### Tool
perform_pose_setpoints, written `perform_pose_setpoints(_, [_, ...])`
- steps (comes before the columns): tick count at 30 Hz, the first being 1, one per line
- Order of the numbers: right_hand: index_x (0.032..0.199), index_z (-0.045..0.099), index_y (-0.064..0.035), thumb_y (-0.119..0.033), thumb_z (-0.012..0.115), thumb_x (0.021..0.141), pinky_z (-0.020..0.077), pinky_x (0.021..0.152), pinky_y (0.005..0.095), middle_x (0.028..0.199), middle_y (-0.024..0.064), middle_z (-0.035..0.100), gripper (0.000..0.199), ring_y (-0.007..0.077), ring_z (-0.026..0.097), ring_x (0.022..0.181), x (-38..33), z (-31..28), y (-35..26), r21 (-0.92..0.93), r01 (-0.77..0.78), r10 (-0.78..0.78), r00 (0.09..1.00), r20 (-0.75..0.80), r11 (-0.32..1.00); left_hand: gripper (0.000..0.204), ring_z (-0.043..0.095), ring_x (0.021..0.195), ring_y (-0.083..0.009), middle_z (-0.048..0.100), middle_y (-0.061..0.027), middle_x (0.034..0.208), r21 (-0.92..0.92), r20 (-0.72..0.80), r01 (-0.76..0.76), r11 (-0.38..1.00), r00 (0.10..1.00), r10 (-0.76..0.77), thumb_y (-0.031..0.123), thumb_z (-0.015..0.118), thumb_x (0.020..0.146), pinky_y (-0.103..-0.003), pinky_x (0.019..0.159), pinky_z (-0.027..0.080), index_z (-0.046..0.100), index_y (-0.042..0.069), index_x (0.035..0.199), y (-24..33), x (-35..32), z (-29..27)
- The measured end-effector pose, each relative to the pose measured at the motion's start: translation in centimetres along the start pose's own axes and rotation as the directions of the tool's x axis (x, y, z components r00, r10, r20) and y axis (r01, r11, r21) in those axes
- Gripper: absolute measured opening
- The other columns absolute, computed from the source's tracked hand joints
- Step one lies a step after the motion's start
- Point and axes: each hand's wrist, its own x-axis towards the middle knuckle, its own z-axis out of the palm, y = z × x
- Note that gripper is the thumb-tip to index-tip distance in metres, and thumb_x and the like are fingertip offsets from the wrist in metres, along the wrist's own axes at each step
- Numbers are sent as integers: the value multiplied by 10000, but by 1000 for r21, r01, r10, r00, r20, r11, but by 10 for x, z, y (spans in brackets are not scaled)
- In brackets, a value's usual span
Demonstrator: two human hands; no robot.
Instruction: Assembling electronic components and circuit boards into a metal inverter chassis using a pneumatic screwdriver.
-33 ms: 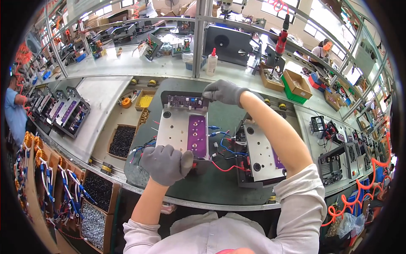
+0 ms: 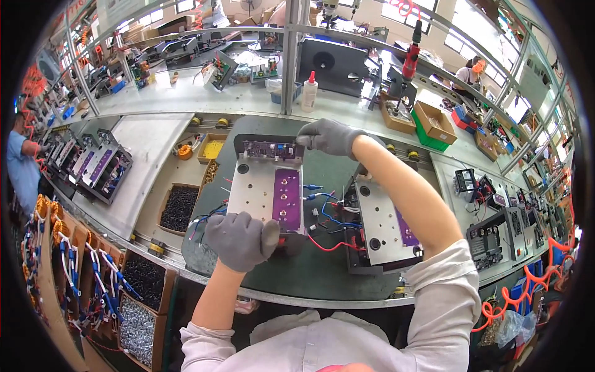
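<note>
In front of me, an electronics chassis (image 2: 253, 195) with a silver plate, a purple circuit strip (image 2: 287, 198) and an upright board (image 2: 270, 150) at its far end lies on a dark green work mat (image 2: 322, 282). My left hand (image 2: 238, 242), in a grey glove, is closed over its near left corner; the fingertips are hidden. My right hand (image 2: 331, 137), gloved alike, grips the far right corner with curled fingers. To the right, partly behind my right forearm, sits a second chassis (image 2: 379, 223). Blue and red wires (image 2: 333, 247) run between the two.
Left of the mat stand a box of black screws (image 2: 178, 208) and a yellow parts bin (image 2: 212, 147). A white bottle (image 2: 309, 93) with a red tip is on the far shelf. A red screwdriver (image 2: 411, 61) hangs overhead. More chassis (image 2: 99, 162) and a person (image 2: 23, 164) are at far left.
</note>
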Motion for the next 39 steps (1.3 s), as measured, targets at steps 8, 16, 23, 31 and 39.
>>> perform_pose_setpoints(8, [1099, 641, -90, -415, 546, 904, 470, 854, 387, 1012, 165, 664, 391, 302, 630, 977, -130, -80, 49, -291, -267, 164, 929, -333, 919, 205, 533, 647, -228, 517, -39, 678, -4, 10, 38, 999, 999, -38, 256, 565, 872, -387, 691, 362, 531, 115, 727, 4, -3, -8])
perform_pose_setpoints(16, [1105, 607, -34, -384, 511, 967, 472, 823, 321, 915, 94, 658, 388, 185, 611, 871, -186, -20, 151, 318, -155, 241, 937, -251, 935, 412, 595, 995, -255, 613, -78, 1042, -673, 58, 30, 739, 998, 13, 363, 709, 757, -447, 1000, 405, 574, 109, 1052, 131, 33, -12])
perform_pose_setpoints(23, [1013, 635, -10, -364, 566, 952, 442, 636, 245, 743, -14, 586, 365, 82, 505, 679, -160, -9, 155, 561, -37, 266, 904, -334, 827, 259, 659, 827, -272, 680, -53, 861, -834, 434, 404, 377, 901, -7, 138, 794, 672, -381, 912, 485, 656, 76, 882, 169, 1, 29])
perform_pose_setpoints(31, [1059, 639, -23, -359, 529, 969, 444, 612, 244, 746, 17, 590, 365, 76, 523, 694, -153, 19, 140, 668, 47, 305, 864, -400, 743, 450, 636, 809, -201, 648, -70, 875, -789, 467, 504, 352, 863, -191, 111, 820, 648, -326, 715, 504, 625, 68, 1051, 111, -13, 23])
perform_pose_setpoints(39, [1103, 613, -54, -339, 523, 954, 471, 744, 329, 815, 145, 643, 334, 233, 610, 775, -126, 63, 88, 538, 59, 254, 834, -489, 841, 483, 549, 744, -106, 573, -34, 816, -889, 436, 439, -127, 731, -525, 212, 739, 820, -243, 665, 447, 542, -26, 1192, 78, -60, 18])
